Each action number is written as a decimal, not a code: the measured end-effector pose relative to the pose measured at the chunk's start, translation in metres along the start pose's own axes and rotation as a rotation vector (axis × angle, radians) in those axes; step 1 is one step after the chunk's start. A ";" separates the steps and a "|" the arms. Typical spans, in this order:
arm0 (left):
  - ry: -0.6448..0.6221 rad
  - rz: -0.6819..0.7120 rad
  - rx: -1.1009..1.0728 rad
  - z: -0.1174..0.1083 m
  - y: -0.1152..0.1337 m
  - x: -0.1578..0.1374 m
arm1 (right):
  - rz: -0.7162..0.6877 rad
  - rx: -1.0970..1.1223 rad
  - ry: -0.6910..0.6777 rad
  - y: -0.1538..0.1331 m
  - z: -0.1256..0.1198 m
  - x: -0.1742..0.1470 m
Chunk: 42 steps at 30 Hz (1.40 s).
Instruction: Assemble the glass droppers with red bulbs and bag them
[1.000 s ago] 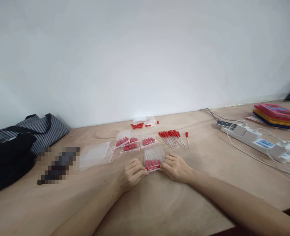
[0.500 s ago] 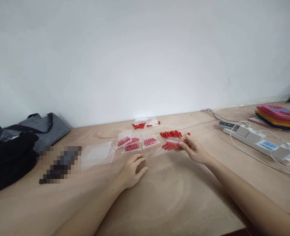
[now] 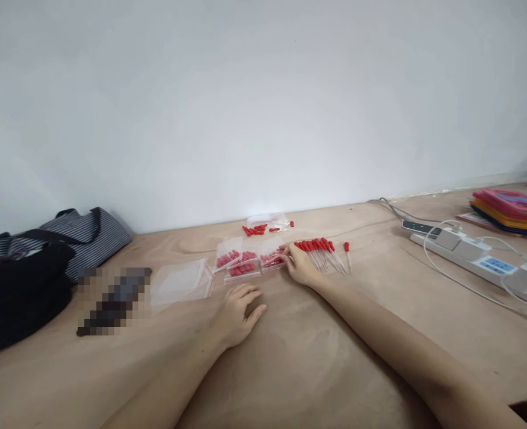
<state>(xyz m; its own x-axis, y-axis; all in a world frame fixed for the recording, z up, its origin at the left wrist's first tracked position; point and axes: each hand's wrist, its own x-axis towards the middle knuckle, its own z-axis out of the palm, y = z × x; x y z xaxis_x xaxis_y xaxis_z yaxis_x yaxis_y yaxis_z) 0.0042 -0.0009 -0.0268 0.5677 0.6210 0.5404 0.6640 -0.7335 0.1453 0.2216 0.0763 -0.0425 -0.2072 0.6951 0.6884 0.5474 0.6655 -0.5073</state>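
My right hand [image 3: 300,265] is at the right edge of a clear zip bag of red-bulbed droppers [image 3: 271,257], its fingers closed on the bag's edge. This bag lies over another filled one, and my fingers hide part of it. My left hand [image 3: 240,313] rests on the table, holding nothing, with thumb and fingers apart. Just beyond it lie more filled zip bags [image 3: 242,269], partly overlapping. Right of my right hand, loose droppers with red bulbs and clear stems [image 3: 321,247] lie in a fanned row, and a single dropper [image 3: 347,256] lies apart.
Flat clear zip bags [image 3: 178,283] lie to the left, beside a blurred-out dark object [image 3: 115,301]. Toward the wall are red bulbs [image 3: 254,229] and a clear bag [image 3: 266,220]. A striped bag [image 3: 98,238] stands far left; a power strip [image 3: 464,259] with cables and stacked colourful items [image 3: 509,211] are right.
My right hand has moved left with the filled zip bag, bringing it down onto the other bag. The loose droppers it covered now show. My left hand stays almost still.
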 end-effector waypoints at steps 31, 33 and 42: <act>-0.243 -0.229 0.144 -0.066 0.024 -0.080 | -0.138 -0.129 -0.285 -0.036 -0.060 -0.063; -0.267 -0.143 0.066 -0.061 0.036 -0.076 | -0.147 -0.098 -0.316 -0.037 -0.061 -0.062; -0.512 0.077 -0.103 -0.051 0.026 -0.006 | -0.187 -0.001 -0.376 -0.047 -0.069 -0.058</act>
<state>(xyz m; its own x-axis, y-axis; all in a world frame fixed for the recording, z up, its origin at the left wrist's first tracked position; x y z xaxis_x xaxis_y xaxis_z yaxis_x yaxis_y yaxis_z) -0.0068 -0.0376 0.0160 0.7952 0.6007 0.0827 0.5742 -0.7899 0.2154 0.2641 -0.0140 -0.0228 -0.5850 0.6131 0.5310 0.4730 0.7897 -0.3907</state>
